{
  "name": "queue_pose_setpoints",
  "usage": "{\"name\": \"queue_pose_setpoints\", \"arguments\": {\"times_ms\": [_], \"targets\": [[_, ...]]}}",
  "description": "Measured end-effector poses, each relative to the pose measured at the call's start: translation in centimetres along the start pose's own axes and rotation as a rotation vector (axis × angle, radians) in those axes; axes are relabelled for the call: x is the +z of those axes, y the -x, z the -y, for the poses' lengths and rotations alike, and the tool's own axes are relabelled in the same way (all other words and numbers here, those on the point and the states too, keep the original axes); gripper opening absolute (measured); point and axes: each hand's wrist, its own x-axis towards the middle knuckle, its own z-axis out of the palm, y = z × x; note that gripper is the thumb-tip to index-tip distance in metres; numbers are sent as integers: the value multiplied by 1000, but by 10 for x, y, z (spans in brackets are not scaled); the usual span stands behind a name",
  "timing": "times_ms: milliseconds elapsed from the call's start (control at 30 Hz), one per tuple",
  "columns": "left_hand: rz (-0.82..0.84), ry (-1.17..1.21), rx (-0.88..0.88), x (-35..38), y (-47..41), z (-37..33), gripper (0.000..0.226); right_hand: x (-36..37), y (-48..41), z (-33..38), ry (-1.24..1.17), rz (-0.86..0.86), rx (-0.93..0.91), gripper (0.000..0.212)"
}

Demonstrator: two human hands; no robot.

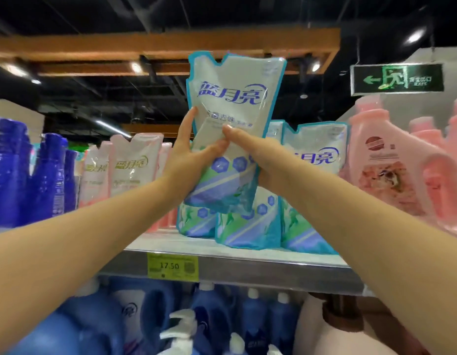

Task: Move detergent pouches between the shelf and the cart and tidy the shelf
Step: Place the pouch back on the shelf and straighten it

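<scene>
A white and teal detergent pouch (232, 103) is held up in the air above the top shelf (248, 267). My left hand (189, 155) grips its left side, fingers behind and thumb on the front. My right hand (255, 155) grips its right side, thumb pressed on the front. Below and behind it, several matching teal pouches (312, 160) stand upright on the shelf. The cart is not in view.
Pink and white pouches (130, 165) stand left of the teal ones, dark blue bottles (25, 175) further left. Pink jugs (391, 170) fill the right end. A yellow price tag (172, 266) marks the shelf edge. Blue bottles (214, 319) crowd the lower shelf.
</scene>
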Motion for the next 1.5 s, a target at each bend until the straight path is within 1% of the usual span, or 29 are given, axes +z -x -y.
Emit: {"name": "queue_pose_setpoints", "arguments": {"times_ms": [133,233,300,400,500,567,633,767,833,900,933,967,1033,1067,1100,1167,1200,1233,1333,1367,1467,1500], "targets": [[-17,-12,-46,-31,-1,18,75,26,-20,-22,37,-25,12,37],[15,-15,-67,-56,-8,34,75,43,-36,-35,41,-62,-7,35],[70,-65,-106,-74,-13,44,80,53,-46,-47,47,-109,16,35],[187,-99,-180,-96,-18,58,93,65,-56,-68,82,-159,91,38],[265,-54,-237,-107,-17,74,91,69,-64,-86,132,-220,127,44],[291,-10,-267,-109,-15,85,91,68,-67,-91,182,-286,111,37],[312,-6,-313,-109,-15,93,100,67,-67,-94,285,-334,105,34],[298,-31,-363,-110,-20,99,127,67,-69,-96,374,-359,88,41],[262,-32,-397,-111,-22,99,138,67,-71,-98,405,-374,105,51],[234,-72,-422,-114,-23,100,146,67,-72,-100,379,-386,125,70],[234,-87,-435,-116,-24,100,148,67,-71,-100,354,-385,136,74],[240,-94,-447,-118,-24,100,149,67,-70,-101,338,-383,144,70],[245,-105,-476,-121,-24,98,141,67,-67,-102,328,-364,170,59],[246,-110,-490,-122,-24,97,132,67,-65,-102,332,-354,182,59],[265,-106,-503,-124,-24,94,122,68,-61,-102,342,-339,197,64],[357,-78,-553,-127,-24,89,102,70,-56,-105,420,-312,237,87],[417,-82,-591,-129,-24,87,96,70,-52,-105,474,-302,259,96],[463,-103,-627,-132,-24,86,93,69,-51,-106,525,-297,276,98],[505,-198,-670,-135,-29,89,92,67,-47,-105,635,-310,302,83],[498,-222,-676,-135,-31,90,87,67,-47,-104,662,-318,302,80],[469,-292,-673,-132,-34,94,51,68,-45,-102,722,-347,313,71],[459,-308,-676,-132,-35,96,45,68,-45,-101,730,-346,316,65]]}}
